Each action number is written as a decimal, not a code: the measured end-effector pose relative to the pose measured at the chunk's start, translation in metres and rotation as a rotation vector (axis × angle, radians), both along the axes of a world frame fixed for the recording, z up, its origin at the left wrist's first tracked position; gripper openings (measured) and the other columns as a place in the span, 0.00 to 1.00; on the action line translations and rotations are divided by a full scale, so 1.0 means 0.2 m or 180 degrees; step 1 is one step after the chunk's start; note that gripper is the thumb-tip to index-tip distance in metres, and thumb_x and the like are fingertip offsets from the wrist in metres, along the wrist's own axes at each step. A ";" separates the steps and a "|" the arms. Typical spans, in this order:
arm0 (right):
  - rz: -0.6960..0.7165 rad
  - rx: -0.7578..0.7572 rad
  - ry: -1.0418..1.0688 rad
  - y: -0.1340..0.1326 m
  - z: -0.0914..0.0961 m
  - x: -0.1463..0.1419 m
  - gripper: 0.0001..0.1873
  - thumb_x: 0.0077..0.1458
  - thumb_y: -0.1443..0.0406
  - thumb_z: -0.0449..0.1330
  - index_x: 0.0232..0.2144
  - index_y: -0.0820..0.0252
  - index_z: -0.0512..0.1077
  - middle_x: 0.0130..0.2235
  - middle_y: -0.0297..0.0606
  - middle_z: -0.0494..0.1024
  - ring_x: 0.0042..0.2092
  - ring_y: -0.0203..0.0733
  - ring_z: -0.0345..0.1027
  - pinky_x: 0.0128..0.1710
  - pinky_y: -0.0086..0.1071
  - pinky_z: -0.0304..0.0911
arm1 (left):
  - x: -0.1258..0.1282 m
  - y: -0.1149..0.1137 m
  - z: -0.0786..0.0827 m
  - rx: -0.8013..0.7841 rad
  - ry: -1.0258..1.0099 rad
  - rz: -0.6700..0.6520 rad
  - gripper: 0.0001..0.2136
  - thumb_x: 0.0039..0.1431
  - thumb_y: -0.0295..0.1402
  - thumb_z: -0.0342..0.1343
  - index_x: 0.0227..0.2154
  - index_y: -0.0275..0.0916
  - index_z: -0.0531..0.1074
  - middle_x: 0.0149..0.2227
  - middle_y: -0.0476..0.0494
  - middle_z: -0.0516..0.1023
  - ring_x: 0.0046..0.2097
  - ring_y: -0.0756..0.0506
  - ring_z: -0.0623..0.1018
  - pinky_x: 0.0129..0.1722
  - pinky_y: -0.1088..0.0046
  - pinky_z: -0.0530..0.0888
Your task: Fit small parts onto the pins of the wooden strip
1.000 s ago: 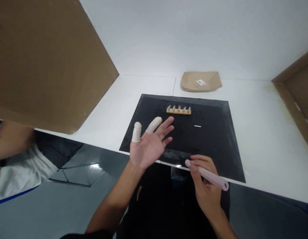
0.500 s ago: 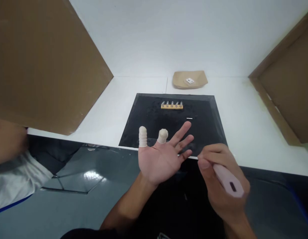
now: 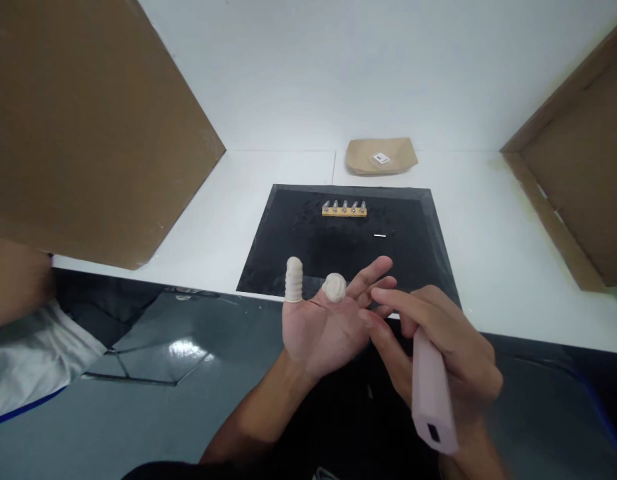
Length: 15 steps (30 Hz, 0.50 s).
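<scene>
My left hand [image 3: 321,337] lies palm up over the table's front edge, fingers spread, holding nothing. Cream ribbed finger cots cover its thumb [image 3: 294,280] and index fingertip [image 3: 333,287]. In my right hand [image 3: 453,340] is a pale pink, stick-shaped device [image 3: 432,400] with a dark slot in its near end. That hand's thumb and index finger are extended and apart, close to my left fingers, while its other fingers keep the device against the palm. Beyond both hands, a small silver rod [image 3: 379,235] rests on the black mat [image 3: 298,240].
Farther back on the mat stands a yellow strip [image 3: 344,213] with several small clear pieces. Behind it, a brown paper tray [image 3: 403,157] contains a small white-labelled item [image 3: 381,159]. Cardboard panels flank the white table [image 3: 513,267]. At the left edge another person's arm [image 3: 18,283] shows.
My right hand has shifted left to my left fingers, its thumb and index finger parting. The pink device has turned more upright in the view. My left hand has tilted, index finger curled more toward me.
</scene>
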State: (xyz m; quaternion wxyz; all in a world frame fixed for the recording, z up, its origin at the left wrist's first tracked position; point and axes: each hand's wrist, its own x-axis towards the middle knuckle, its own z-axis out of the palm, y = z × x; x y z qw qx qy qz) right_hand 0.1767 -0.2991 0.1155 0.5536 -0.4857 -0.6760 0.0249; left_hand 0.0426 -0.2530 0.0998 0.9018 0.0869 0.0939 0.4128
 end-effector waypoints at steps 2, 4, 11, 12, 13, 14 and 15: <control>-0.0013 -0.0018 -0.0022 0.01 0.00 0.00 0.13 0.59 0.75 0.68 0.46 0.64 0.77 0.31 0.33 0.72 0.33 0.33 0.65 0.34 0.30 0.68 | 0.00 0.01 -0.01 0.0113 0.0080 -0.0016 0.38 0.65 0.67 0.33 0.26 0.48 0.82 0.58 0.46 0.81 0.66 0.34 0.73 0.70 0.48 0.62; -0.0060 -0.0030 -0.0026 0.02 0.00 0.00 0.14 0.59 0.75 0.67 0.47 0.63 0.77 0.31 0.33 0.71 0.33 0.33 0.66 0.34 0.30 0.67 | 0.00 0.01 -0.02 0.0223 0.0215 -0.0026 0.40 0.65 0.67 0.30 0.29 0.50 0.84 0.61 0.48 0.79 0.70 0.34 0.69 0.71 0.48 0.60; -0.0242 -0.0262 -0.0007 0.06 -0.01 0.06 0.13 0.62 0.73 0.66 0.49 0.63 0.78 0.30 0.30 0.67 0.31 0.30 0.63 0.30 0.26 0.63 | 0.01 0.03 -0.05 0.0611 0.0267 -0.0017 0.43 0.66 0.66 0.22 0.45 0.57 0.85 0.68 0.53 0.72 0.71 0.37 0.67 0.74 0.52 0.57; -0.0244 -0.0322 0.0002 0.07 -0.01 0.07 0.13 0.62 0.73 0.66 0.49 0.63 0.78 0.30 0.30 0.66 0.31 0.30 0.63 0.30 0.26 0.62 | 0.01 0.03 -0.05 0.0608 0.0249 -0.0019 0.44 0.66 0.66 0.21 0.45 0.56 0.85 0.68 0.52 0.72 0.71 0.37 0.67 0.73 0.53 0.57; -0.0229 -0.0376 -0.0012 0.08 -0.01 0.08 0.13 0.63 0.72 0.66 0.50 0.63 0.78 0.30 0.30 0.65 0.31 0.29 0.62 0.29 0.26 0.62 | 0.02 0.04 -0.06 0.0600 0.0233 -0.0023 0.44 0.66 0.66 0.21 0.47 0.56 0.85 0.68 0.52 0.72 0.71 0.37 0.67 0.74 0.54 0.57; -0.0218 -0.0418 -0.0028 0.09 -0.01 0.09 0.12 0.63 0.71 0.66 0.50 0.62 0.78 0.30 0.29 0.65 0.30 0.29 0.62 0.28 0.26 0.61 | 0.02 0.04 -0.06 0.0590 0.0218 -0.0026 0.44 0.66 0.66 0.21 0.48 0.56 0.84 0.68 0.52 0.72 0.71 0.38 0.67 0.74 0.54 0.56; -0.0217 -0.0454 -0.0045 0.09 -0.02 0.10 0.12 0.64 0.70 0.66 0.50 0.62 0.78 0.30 0.29 0.64 0.30 0.29 0.61 0.28 0.26 0.60 | 0.03 0.04 -0.07 0.0578 0.0205 -0.0025 0.43 0.66 0.66 0.22 0.49 0.56 0.84 0.69 0.52 0.71 0.72 0.38 0.66 0.74 0.54 0.55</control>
